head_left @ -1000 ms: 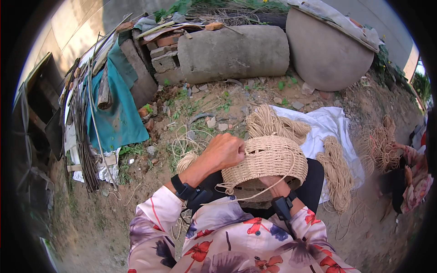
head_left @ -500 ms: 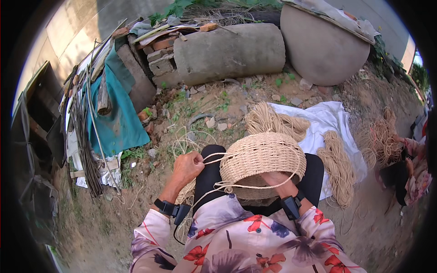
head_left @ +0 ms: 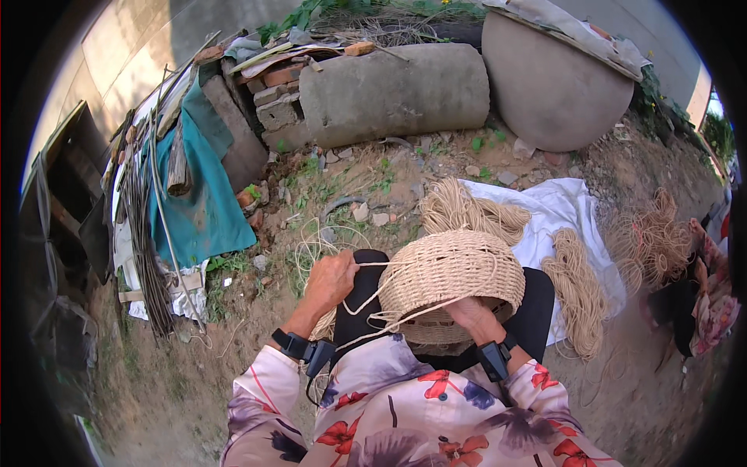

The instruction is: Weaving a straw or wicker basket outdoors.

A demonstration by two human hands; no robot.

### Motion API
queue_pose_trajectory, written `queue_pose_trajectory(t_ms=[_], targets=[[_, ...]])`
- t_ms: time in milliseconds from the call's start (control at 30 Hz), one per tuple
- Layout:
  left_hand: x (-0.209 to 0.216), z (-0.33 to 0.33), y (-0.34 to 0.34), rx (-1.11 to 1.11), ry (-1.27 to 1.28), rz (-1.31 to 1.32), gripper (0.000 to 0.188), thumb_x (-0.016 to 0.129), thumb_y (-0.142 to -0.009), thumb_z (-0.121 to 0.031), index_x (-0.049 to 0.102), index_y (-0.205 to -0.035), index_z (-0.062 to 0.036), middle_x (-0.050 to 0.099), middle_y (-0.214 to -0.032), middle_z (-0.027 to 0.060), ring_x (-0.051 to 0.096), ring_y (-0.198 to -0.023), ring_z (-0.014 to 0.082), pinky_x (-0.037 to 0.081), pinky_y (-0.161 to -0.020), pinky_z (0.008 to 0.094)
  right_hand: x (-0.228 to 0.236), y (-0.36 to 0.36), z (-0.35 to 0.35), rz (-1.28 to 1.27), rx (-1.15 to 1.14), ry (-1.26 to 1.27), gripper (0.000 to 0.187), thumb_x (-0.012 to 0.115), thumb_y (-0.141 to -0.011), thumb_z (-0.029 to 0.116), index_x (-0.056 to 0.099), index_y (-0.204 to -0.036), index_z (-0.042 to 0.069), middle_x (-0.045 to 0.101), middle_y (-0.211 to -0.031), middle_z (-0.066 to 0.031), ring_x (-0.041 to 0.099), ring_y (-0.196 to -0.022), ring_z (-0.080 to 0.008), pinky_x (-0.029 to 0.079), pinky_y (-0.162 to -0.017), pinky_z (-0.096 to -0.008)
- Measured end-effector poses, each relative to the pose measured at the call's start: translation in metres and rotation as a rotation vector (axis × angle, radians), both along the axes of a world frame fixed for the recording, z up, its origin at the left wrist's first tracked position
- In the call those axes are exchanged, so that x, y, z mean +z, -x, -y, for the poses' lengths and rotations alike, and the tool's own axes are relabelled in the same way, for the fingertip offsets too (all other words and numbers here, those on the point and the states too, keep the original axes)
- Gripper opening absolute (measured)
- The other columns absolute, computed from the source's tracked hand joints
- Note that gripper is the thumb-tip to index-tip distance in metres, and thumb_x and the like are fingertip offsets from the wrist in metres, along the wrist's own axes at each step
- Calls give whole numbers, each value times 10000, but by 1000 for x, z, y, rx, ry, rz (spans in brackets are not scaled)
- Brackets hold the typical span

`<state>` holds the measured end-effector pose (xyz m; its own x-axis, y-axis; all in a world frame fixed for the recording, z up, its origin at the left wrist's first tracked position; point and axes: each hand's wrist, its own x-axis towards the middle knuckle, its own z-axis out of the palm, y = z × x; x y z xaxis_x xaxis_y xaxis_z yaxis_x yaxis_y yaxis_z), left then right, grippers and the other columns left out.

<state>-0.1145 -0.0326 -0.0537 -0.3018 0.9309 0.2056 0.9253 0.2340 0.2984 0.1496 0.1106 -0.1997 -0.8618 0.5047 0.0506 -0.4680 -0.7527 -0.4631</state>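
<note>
A round woven basket (head_left: 455, 268) of pale twisted cord rests tilted on my lap, its opening turned toward me. My left hand (head_left: 331, 280) is closed on a pale cord (head_left: 373, 265), left of the basket and touching its weave by that strand only. Another stretch of the cord crosses in front of the basket's opening toward my right hand (head_left: 473, 317). That hand reaches into the opening and grips the basket at its rim; its fingertips are hidden inside. Loose loops of cord (head_left: 315, 241) lie on the ground beyond my left hand.
Ahead to the right, cord bundles (head_left: 580, 292) lie on and beside a white sheet (head_left: 556, 206). Another person's hand (head_left: 700, 272) shows at the far right by a tangled cord heap (head_left: 654, 233). Teal cloth (head_left: 198, 194) and sticks stand left; a concrete cylinder (head_left: 397, 89) lies behind.
My left hand has shifted slightly to the right and up. The cord loop that hung over the basket's right side is drawn in. My right hand stays in the opening, and the basket barely moves.
</note>
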Motion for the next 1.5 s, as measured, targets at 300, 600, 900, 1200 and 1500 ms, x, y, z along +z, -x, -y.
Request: queue_pose_trajectory(t_ms=[300,600,900,1200,1500], targets=[[7,-2,-10,-297,-293,141,229,653,-832,-132,663,-1039,-36,701,-980,140,677,-891,346,536,-793,436,12,5,13,151,-167,-121,389,690,-911,358,588,-1185,102,658,-1113,-48,618,-971,-205,516,-803,-391],[-24,3,3,-194,-306,148,121,626,-864,-129,632,-851,-9,669,-824,199,653,-794,400,518,-706,463,8,4,7,185,-110,-157,395,712,-895,352,603,-1178,100,674,-1078,-53,637,-965,-205,536,-779,-405],[-44,86,119,331,211,-181,220,723,-796,-163,685,-943,-4,696,-864,223,682,-858,398,555,-692,483,-7,-3,4,78,-117,-174,544,679,-890,430,543,-1292,89,609,-1270,-46,563,-1173,-231,488,-966,-461],[7,-11,-36,-343,-269,400,192,702,-872,-169,693,-957,3,689,-780,124,689,-704,244,557,-626,374,13,-3,11,196,-170,-152,411,692,-905,367,593,-1183,81,664,-1072,-53,628,-945,-207,530,-779,-383],[-69,178,187,434,-35,1006,235,626,-923,-264,707,-1034,-73,653,-803,96,636,-701,209,507,-633,327,-60,-11,-4,291,-216,-144,408,700,-907,249,549,-1229,49,584,-1230,-106,546,-1123,-246,476,-975,-439]])
